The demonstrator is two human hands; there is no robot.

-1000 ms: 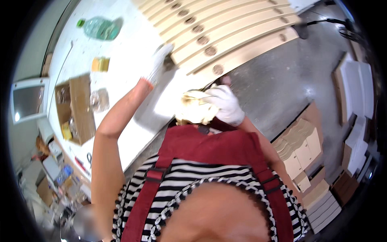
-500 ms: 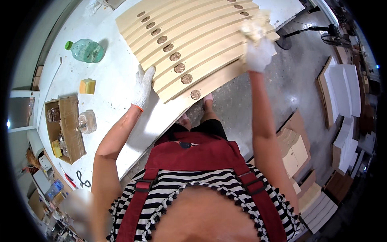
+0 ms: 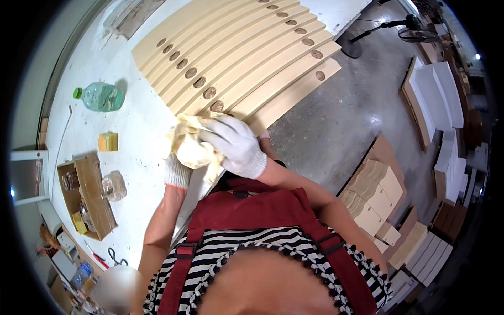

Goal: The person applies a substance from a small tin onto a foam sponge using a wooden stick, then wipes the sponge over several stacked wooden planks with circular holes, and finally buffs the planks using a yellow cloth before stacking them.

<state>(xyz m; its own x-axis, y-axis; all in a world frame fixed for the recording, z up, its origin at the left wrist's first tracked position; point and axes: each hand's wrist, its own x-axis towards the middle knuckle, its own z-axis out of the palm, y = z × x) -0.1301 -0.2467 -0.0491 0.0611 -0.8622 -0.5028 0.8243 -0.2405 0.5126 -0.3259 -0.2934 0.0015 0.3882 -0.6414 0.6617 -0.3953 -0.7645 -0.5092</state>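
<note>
- The white worktable (image 3: 143, 152) is supporting the overlapping pale wooden boards (image 3: 236, 55).
- The crumpled cream cloth (image 3: 192, 151) is bunching at the boards' near-left end.
- The gloved right hand (image 3: 234, 143) is gripping the cloth.
- The gloved left hand (image 3: 177, 172) is hiding behind it; I cannot tell its grip.

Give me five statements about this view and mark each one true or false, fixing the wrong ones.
1. The right hand holds a cream cloth. True.
2. Both hands are bare. False: the right hand and left hand wear white gloves.
3. The cardboard box is sealed. False: the cardboard box is open.
4. The wooden slats bear dark oval marks. True.
5. The fan stands left of the table. False: the black fan is right of the white table.
</note>
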